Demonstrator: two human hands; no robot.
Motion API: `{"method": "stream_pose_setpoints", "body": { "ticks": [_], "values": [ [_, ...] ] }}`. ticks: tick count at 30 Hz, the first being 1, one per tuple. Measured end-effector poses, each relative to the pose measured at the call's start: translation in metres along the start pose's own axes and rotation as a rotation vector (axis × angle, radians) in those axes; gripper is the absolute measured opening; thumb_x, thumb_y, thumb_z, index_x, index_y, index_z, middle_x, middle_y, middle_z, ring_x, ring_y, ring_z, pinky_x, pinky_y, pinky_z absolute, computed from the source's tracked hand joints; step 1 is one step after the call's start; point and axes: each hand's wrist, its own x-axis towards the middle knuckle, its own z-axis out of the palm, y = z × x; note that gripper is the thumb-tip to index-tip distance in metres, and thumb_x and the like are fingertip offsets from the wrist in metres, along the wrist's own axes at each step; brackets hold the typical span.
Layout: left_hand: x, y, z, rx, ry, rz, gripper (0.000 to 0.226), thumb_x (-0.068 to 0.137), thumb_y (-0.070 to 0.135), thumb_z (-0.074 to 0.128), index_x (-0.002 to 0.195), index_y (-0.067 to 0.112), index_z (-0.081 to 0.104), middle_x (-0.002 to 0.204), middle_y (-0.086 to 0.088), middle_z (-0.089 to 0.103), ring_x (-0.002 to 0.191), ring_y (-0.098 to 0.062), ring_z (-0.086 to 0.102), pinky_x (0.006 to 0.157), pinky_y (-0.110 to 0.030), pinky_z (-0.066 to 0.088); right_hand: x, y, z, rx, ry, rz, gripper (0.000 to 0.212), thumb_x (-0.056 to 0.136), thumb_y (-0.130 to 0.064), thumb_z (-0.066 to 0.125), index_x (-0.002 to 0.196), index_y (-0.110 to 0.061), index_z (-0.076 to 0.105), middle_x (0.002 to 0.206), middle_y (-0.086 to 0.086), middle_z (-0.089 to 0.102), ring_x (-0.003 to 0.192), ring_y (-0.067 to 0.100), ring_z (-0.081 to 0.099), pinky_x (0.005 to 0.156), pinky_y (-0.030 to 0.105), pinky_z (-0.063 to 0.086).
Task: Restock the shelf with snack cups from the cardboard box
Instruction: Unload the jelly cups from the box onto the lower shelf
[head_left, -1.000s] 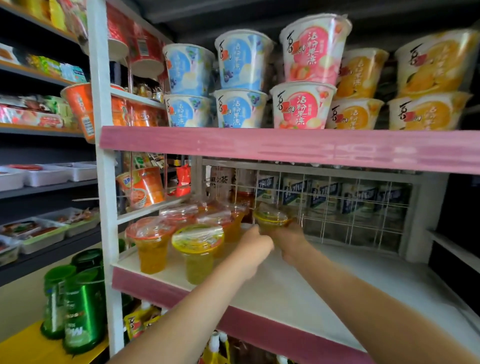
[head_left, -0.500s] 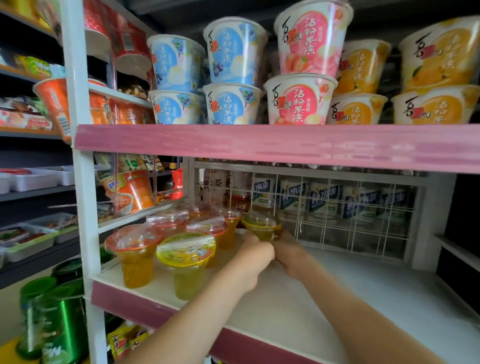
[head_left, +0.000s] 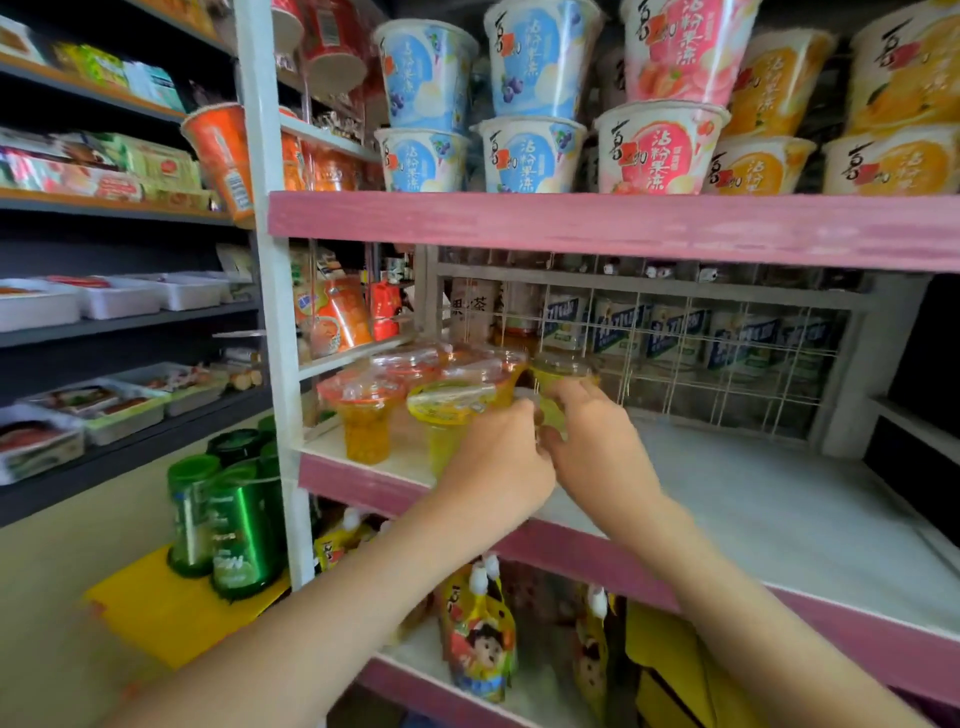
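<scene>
A yellow-green snack cup (head_left: 558, 370) stands on the middle white shelf (head_left: 753, 509), at the right end of a cluster of clear cups. My left hand (head_left: 498, 462) and my right hand (head_left: 597, 447) meet around its lower half, fingers curled against it, so its base is hidden. Just left of it stand another yellow-lidded cup (head_left: 449, 405) and an orange cup (head_left: 363, 415), with several red-lidded cups behind them. The cardboard box is out of view.
A wire grid (head_left: 727, 343) backs the shelf, with drink cartons behind it. The pink-edged shelf above (head_left: 623, 226) carries stacked large jelly tubs. Below hang pouch snacks (head_left: 480, 639). Green cans (head_left: 234, 519) stand at the lower left beside the white upright post (head_left: 275, 312).
Both hands have carried the yellow-green cup down and left, up against the group of cups. My view has shifted to the left and closer.
</scene>
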Motion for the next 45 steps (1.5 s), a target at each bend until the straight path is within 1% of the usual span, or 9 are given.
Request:
{"method": "stream_pose_setpoints", "body": {
  "ticks": [7,13,16,22,26,31,35,40,45],
  "values": [
    [-0.125,-0.07,-0.05,0.175,0.126,-0.017,0.023,0.088,0.022,0.051,0.111,0.023,0.052,0.102,0.005,0.062,0.096,-0.016,0.059,0.075,-0.026,0.044,-0.082,-0.084,0.034,-0.031,-0.111,-0.478,0.039,0.064,0.002,0.071,0.101,-0.005,0.061,0.094,0.012,0.061,0.085,0.031,0.06,0.065,0.033,0.048],
    [-0.263,-0.16,-0.076,0.157,0.346,-0.321,0.015,0.085,0.018,0.059,0.099,0.023,0.056,0.087,0.007,0.066,0.078,-0.017,0.064,0.069,-0.036,0.051,-0.159,-0.183,0.108,0.176,-0.203,-0.804,0.031,0.07,-0.005,0.05,0.098,-0.002,0.063,0.09,0.012,0.062,0.083,0.032,0.06,0.071,0.035,0.048],
    [-0.326,-0.205,-0.077,0.203,0.389,-0.457,0.018,0.087,0.017,0.06,0.104,0.02,0.057,0.089,0.006,0.061,0.081,-0.012,0.061,0.067,-0.022,0.047,-0.205,-0.231,0.151,0.276,-0.339,-0.886,0.036,0.063,-0.003,0.067,0.099,-0.001,0.063,0.09,0.015,0.062,0.084,0.034,0.06,0.068,0.038,0.054],
    [-0.411,-0.264,-0.068,0.272,0.115,-0.668,0.027,0.091,0.027,0.054,0.118,0.021,0.049,0.107,0.006,0.056,0.094,-0.01,0.059,0.076,-0.02,0.048,-0.289,-0.246,0.207,0.245,-0.615,-1.058,0.032,0.077,-0.01,0.057,0.107,-0.004,0.063,0.093,0.01,0.063,0.083,0.026,0.062,0.071,0.031,0.052],
    [-0.438,-0.275,-0.061,0.291,-0.046,-0.729,0.04,0.092,0.029,0.053,0.13,0.021,0.044,0.122,0.004,0.05,0.108,-0.014,0.054,0.09,-0.027,0.046,-0.33,-0.194,0.216,0.124,-0.737,-1.096,0.061,0.072,-0.021,0.064,0.129,-0.007,0.052,0.109,0.008,0.062,0.094,0.024,0.061,0.076,0.03,0.053],
    [-0.494,-0.285,-0.04,0.299,-0.144,-0.577,0.037,0.089,0.029,0.055,0.124,0.017,0.051,0.119,0.0,0.054,0.106,-0.018,0.056,0.087,-0.022,0.042,-0.365,-0.145,0.21,0.046,-0.994,-0.913,0.063,0.091,-0.034,0.009,0.15,-0.014,0.019,0.133,0.005,0.046,0.118,0.021,0.045,0.097,0.03,0.039],
    [-0.509,-0.296,-0.035,0.205,-0.135,-0.634,0.048,0.088,0.031,0.057,0.133,0.019,0.047,0.135,0.002,0.047,0.121,-0.014,0.049,0.096,-0.016,0.035,-0.358,-0.181,0.228,0.145,-0.992,-1.048,0.062,0.097,-0.012,0.037,0.151,-0.014,0.009,0.138,0.007,0.038,0.12,0.022,0.038,0.098,0.032,0.038],
    [-0.482,-0.331,-0.041,0.213,-0.082,-0.872,0.061,0.089,0.025,0.058,0.144,0.017,0.033,0.152,-0.007,0.024,0.138,-0.025,0.03,0.11,-0.031,0.03,-0.349,-0.214,0.255,0.031,-0.929,-1.205,0.073,0.089,-0.008,0.054,0.15,-0.012,0.013,0.139,0.009,0.039,0.122,0.023,0.039,0.093,0.032,0.041],
    [-0.458,-0.37,-0.028,0.574,-0.478,-1.04,0.059,0.093,0.032,0.049,0.144,0.015,0.024,0.151,-0.015,0.021,0.137,-0.035,0.025,0.108,-0.046,0.031,-0.358,-0.216,0.283,-0.047,-1.016,-1.215,0.075,0.091,-0.008,0.052,0.15,-0.012,0.008,0.143,0.009,0.035,0.127,0.023,0.037,0.094,0.033,0.041]
  ]
}}
